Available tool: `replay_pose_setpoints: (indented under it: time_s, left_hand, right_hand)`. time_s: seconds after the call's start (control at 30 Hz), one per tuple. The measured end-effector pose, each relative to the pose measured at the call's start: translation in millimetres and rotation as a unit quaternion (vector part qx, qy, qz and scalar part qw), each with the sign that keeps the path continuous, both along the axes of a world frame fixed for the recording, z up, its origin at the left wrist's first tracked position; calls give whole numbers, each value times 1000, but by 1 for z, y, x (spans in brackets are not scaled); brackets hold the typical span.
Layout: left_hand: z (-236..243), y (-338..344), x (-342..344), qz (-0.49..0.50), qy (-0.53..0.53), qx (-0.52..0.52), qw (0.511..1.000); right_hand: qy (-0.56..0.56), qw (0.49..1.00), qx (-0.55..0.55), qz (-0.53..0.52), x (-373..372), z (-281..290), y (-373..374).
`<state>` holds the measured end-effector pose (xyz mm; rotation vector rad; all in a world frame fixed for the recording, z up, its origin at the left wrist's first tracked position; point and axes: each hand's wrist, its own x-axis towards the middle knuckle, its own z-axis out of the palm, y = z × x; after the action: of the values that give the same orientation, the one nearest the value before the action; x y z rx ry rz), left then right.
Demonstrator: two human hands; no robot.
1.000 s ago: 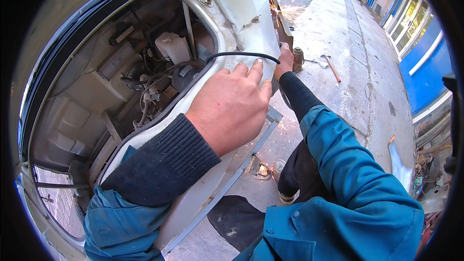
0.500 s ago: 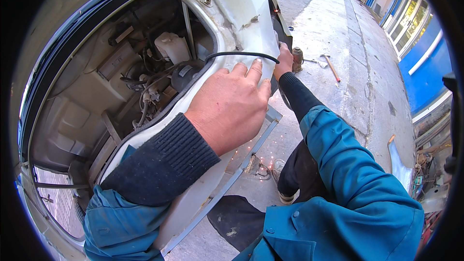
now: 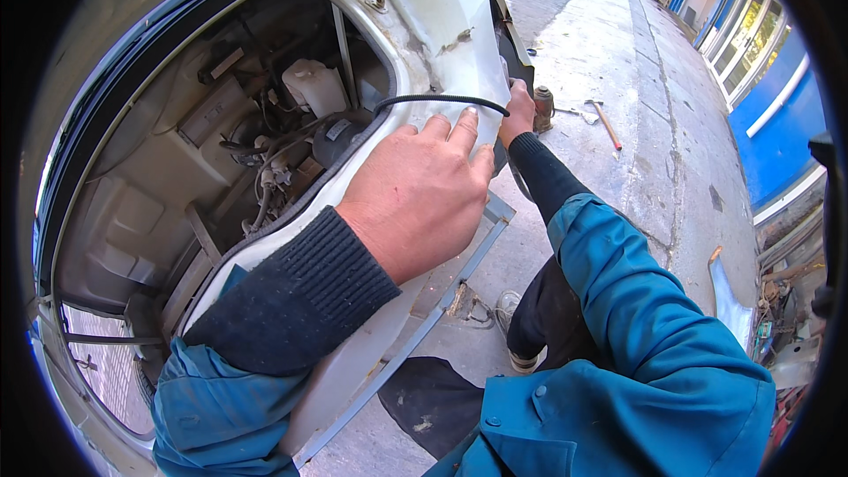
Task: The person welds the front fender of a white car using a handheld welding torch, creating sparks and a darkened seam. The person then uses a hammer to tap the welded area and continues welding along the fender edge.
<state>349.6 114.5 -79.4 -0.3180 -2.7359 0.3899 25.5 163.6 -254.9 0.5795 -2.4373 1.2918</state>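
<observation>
My left hand lies flat on the white car body panel, fingers stretched out and apart, holding nothing. Just beyond its fingertips a thin black cable crosses the panel. My right hand is at the panel's outer side, by the wheel opening. It looks closed, but the panel's edge hides most of the fingers and whatever they grip. To the left of my left hand the open compartment shows a white plastic tank, hoses and a dark round part.
Right of the car, a hammer and a rusty bottle-shaped jack rest on the concrete. A grey metal strip runs below the panel near my legs. Scrap parts pile up at the far right, beside a blue wall.
Sparks that were scattered over the ground below the panel, near my foot, are gone. Both hands stay in nearly the same place.
</observation>
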Motion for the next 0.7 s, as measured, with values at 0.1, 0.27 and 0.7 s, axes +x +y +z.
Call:
replay_pose_setpoints:
  time_s: [0.1, 0.27, 0.7]
  left_hand:
    - [0, 0, 0, 1, -2, 0, 1000]
    - [1, 0, 0, -3, -1, 7, 1000]
    - [2, 1, 0, 1, -1, -4, 1000]
  right_hand:
    - [-12, 1000, -18, 2, -1, -2, 0]
    - [27, 998, -23, 55, 3, -2, 2]
    - [2, 1000, -20, 24, 7, 6, 3]
